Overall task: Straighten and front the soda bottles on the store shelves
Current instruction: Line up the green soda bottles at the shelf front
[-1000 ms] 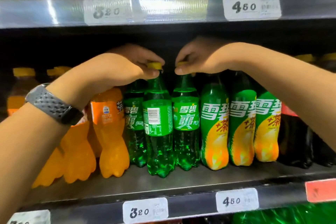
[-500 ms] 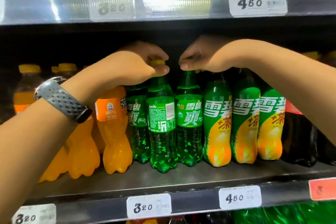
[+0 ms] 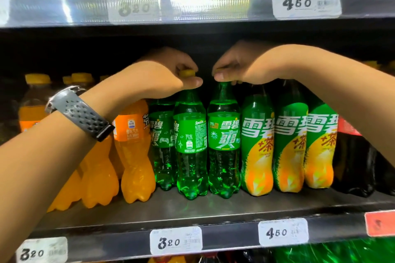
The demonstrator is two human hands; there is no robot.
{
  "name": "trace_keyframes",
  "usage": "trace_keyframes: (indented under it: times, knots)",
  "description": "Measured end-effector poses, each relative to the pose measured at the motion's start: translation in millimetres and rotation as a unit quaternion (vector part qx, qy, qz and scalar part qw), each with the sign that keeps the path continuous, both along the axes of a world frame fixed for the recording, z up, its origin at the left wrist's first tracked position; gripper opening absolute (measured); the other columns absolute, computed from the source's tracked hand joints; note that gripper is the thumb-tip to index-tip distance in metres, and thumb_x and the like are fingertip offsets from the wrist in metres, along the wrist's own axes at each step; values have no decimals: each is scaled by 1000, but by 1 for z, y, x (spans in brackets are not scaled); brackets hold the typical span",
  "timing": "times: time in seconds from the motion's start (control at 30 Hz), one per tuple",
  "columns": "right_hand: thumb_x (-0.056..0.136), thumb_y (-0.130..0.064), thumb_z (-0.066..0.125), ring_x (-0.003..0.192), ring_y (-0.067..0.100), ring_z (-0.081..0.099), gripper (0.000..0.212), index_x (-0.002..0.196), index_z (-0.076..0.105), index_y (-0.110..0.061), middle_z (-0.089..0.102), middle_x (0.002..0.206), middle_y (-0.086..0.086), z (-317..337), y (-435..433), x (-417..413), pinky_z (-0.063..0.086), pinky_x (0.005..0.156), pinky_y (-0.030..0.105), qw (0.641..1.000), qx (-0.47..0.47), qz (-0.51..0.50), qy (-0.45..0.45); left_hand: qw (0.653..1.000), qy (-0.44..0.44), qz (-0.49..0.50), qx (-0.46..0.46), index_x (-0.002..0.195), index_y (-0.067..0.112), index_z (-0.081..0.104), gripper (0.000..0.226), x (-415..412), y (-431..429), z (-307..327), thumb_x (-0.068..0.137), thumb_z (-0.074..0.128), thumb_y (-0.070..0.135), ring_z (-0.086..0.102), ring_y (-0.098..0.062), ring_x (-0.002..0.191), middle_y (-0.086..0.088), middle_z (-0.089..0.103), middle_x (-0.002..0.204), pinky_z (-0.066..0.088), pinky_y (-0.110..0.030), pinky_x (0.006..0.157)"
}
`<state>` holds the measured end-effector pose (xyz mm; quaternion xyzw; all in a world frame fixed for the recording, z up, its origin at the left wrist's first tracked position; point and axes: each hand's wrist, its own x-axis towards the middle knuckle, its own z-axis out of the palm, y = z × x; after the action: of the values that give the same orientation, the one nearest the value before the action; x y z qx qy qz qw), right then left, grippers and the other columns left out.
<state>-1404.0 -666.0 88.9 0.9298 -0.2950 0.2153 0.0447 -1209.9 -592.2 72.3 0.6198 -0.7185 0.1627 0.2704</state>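
Reaching into the middle shelf [image 3: 192, 209] with both arms. Pinching the yellow cap [image 3: 187, 73] of one green bottle [image 3: 190, 145] with the left hand [image 3: 162, 77], thumb under the cap at the front, fingers curled over the top. Gripping the top of the next green bottle [image 3: 223, 134] with the right hand [image 3: 241, 66], fingers folded round a cap almost wholly hidden, thumb tip at the front. Hands close together, thumbs near each other but apart.

Both held bottles upright, side by side, near the front of the shelf. On the one under the left hand, label turned partly sideways, small print and "Sprite" facing out. On the one under the right hand, main label squarely to the front.

Just behind and left of these, a third green bottle [image 3: 161, 134]. To the right, packed in a row, three green-and-yellow bottles [image 3: 289, 145], labels forward. Further right, dark cola bottles [image 3: 352, 156], partly behind the right forearm. To the left, orange bottles [image 3: 133, 156], partly behind the left forearm.

Around the left wrist, a grey perforated watch band [image 3: 81, 113]. Along the shelf edge, a white price tag [image 3: 175, 241] marked 3.20, another marked 4.50, and a red tag [image 3: 379, 223] at the far right. Above, an upper shelf rail [image 3: 64, 8] with tags of its own and more bottles on top.
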Motion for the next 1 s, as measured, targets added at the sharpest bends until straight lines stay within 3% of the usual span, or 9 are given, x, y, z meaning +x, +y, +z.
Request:
trace_keyframes:
  times: [0.1,0.23,0.37,0.53,0.63,0.7,0.8,0.9,1.0]
  knots:
    - [93,-40,54,75,13,64,22,99,70,-26,70,79,-4,-1,-1,0,47,72,27,1000,1,-1,-5,999,-20,-11,25,118,28,65,35,2,1,3,84,68,38,63,-19,102,2,67,109,49,-36,95]
    - [91,-42,57,75,9,65,20,98,69,-28,71,79,-5,0,0,-1,49,74,27,1000,6,2,-7,999,-7,11,-30,102,24,70,37,-3,-3,-1,77,70,52,63,-18,88,3,69,95,51,-29,81]
    - [88,-47,59,84,11,65,24,102,67,-30,71,88,-8,6,3,-1,51,85,33,999,21,-23,26,997,-11,50,-64,101,25,70,46,-9,-4,-4,73,68,61,61,-18,85,3,69,97,43,-24,71]
    - [91,-43,56,100,16,61,29,113,62,-26,64,108,-8,13,21,21,48,93,38,999,-45,-3,-24,995,-50,46,-76,109,23,65,30,3,13,5,96,47,42,60,-28,95,-5,65,107,50,-39,84]
    - [92,-38,52,94,23,62,27,109,63,-20,66,106,1,14,30,51,50,87,39,997,-75,-6,-14,984,-114,108,-78,112,20,63,26,21,18,12,96,47,34,58,-32,95,-11,63,112,49,-39,83]
    - [88,-47,52,84,29,63,37,97,66,-14,67,94,9,12,33,72,51,79,41,997,-74,-18,25,980,-143,136,-30,113,18,64,30,28,17,12,93,51,37,58,-32,95,-12,63,111,49,-38,84]
    - [82,-54,54,70,27,62,42,84,65,-13,64,77,6,6,29,94,52,68,37,994,-80,-34,63,978,-153,131,47,110,14,65,33,32,11,7,89,57,38,59,-31,91,-13,64,107,50,-38,84]
    - [81,-57,56,61,19,56,40,73,57,-17,58,70,0,4,22,97,44,56,28,991,-96,-54,74,979,-151,131,40,110,14,65,39,35,5,5,83,64,42,60,-30,90,-11,65,105,51,-39,84]
    - [76,-69,54,66,19,59,51,76,61,-18,62,75,-1,11,21,86,39,54,27,987,-87,-77,111,983,-125,133,25,99,14,68,33,37,2,10,83,64,43,59,-29,82,-10,66,95,50,-33,73]
